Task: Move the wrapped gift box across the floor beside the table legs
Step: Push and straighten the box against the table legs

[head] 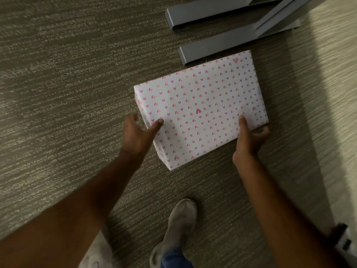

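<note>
The wrapped gift box, white paper with small pink hearts, lies flat and at an angle on the carpet, its far edge close to the nearer grey table leg. My left hand is at the box's near-left side, with the thumb on top and the fingers spread along the side wall. My right hand grips the near-right edge, with the thumb on top and the fingers curled under the edge.
A second grey table leg lies farther back, joined to an upright post. My shoe stands on the carpet just behind the box. A lighter strip of floor runs down the right side.
</note>
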A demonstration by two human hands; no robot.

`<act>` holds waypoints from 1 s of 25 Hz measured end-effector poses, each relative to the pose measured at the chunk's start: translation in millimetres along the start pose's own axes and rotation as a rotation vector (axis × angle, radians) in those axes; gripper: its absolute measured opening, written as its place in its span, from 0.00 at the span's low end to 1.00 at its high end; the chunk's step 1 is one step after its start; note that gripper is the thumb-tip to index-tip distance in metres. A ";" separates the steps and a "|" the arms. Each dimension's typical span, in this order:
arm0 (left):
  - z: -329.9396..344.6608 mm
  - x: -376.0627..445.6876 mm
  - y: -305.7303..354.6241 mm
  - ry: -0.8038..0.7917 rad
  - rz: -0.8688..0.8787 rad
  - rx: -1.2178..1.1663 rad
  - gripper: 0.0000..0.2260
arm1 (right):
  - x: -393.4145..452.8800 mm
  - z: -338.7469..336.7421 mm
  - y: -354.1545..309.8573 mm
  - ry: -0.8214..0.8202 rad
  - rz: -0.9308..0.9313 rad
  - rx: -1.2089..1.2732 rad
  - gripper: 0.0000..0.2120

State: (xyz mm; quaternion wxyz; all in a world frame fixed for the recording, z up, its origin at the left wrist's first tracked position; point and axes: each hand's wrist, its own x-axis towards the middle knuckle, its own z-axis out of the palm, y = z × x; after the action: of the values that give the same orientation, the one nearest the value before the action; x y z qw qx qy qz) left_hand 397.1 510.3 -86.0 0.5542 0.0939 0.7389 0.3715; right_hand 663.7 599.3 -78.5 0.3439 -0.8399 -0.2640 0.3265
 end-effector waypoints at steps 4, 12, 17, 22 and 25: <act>0.2 13.2 12.6 0.015 -0.023 -0.056 0.44 | -40.3 1.0 28.2 -0.057 0.310 0.096 0.51; 4.5 18.6 10.1 -0.093 -0.093 -0.164 0.42 | -74.3 32.0 51.0 -0.315 0.485 0.263 0.36; 10.0 20.7 5.5 -0.092 -0.069 -0.166 0.27 | -71.9 35.9 51.1 -0.283 0.523 0.308 0.36; 13.9 14.3 0.8 -0.036 -0.076 -0.159 0.20 | -75.1 31.8 53.3 -0.214 0.498 0.284 0.28; 16.0 12.2 3.1 -0.034 -0.070 -0.170 0.20 | -74.7 29.4 50.5 -0.216 0.484 0.310 0.22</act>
State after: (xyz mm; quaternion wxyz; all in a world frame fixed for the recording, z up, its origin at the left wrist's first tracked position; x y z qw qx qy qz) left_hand 406.0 526.3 -94.9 0.5854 0.0269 0.6979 0.4118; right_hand 605.0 529.8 -105.1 0.3501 -0.7765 -0.0385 0.5225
